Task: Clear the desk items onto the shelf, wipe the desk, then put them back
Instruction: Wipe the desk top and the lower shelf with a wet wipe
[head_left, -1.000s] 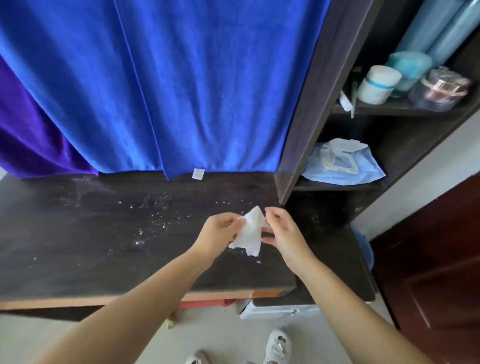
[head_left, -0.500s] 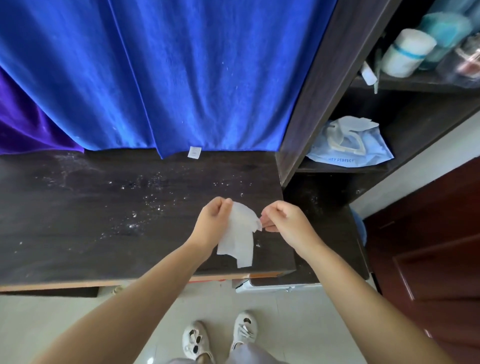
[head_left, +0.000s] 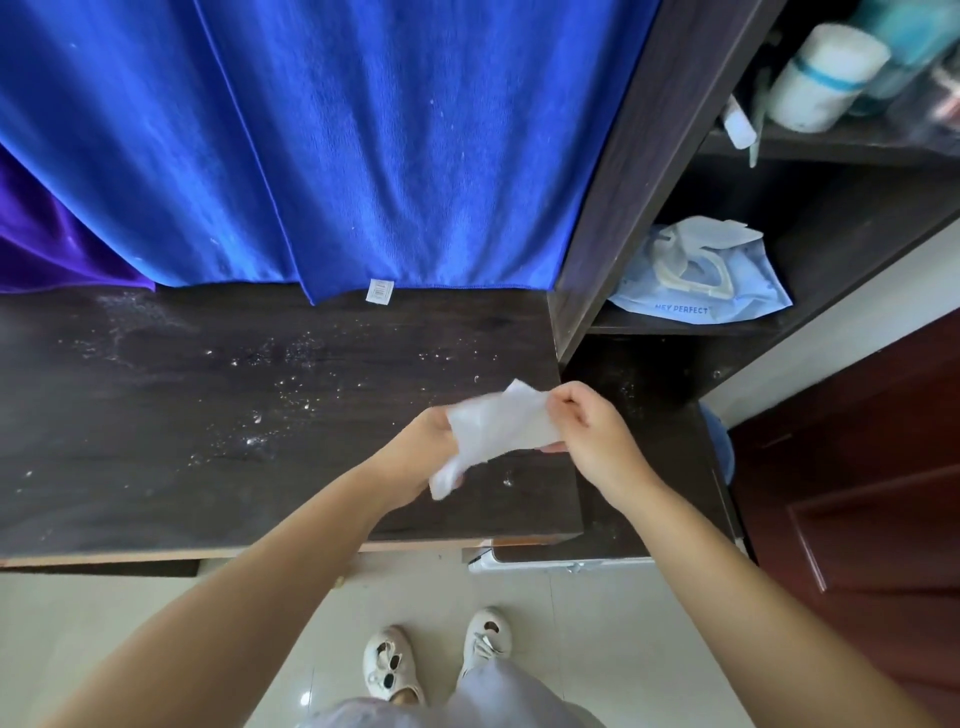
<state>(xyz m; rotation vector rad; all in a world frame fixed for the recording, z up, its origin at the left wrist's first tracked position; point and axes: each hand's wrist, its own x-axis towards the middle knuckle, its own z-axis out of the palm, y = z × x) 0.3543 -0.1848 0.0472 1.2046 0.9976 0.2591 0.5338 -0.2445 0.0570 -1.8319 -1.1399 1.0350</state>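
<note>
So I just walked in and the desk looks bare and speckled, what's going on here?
A person is standing at the dark desk holding a white wipe stretched between the left hand and the right hand, above the desk's right end. The desktop carries white specks and smears, so wiping looks not yet done. A blue wipes pack and a white roll sit on the shelf unit to the right.

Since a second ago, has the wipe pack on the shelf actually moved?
No. The wipe pack still lies on the same shelf board, beside the shelf's dark upright. Its shift in the picture comes from the head camera tilting.
</note>
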